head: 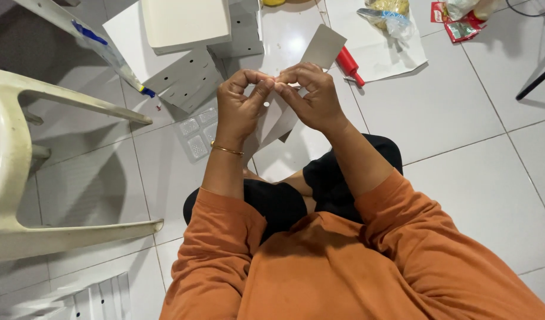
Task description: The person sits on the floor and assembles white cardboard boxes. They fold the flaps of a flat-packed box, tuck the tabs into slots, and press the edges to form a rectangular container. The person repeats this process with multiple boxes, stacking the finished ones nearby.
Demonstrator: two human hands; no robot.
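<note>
seated person's left hand (240,106) and right hand (312,98) meet fingertip to fingertip above the floor tiles (462,166), both pinched shut on the top edge of a grey card (284,115) (a small hole shows), whose length slants down and away between them.

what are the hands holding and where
Both hands, left and right, pinch a small pale strip by its ends with their fingertips; what it is cannot be told.

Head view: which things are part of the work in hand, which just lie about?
In hand: left hand and right hand pinch a small pale piece between fingertips, over a grey card sheet.

Lying about: red tool, plastic bag, white boxes, plastic chair.
</note>
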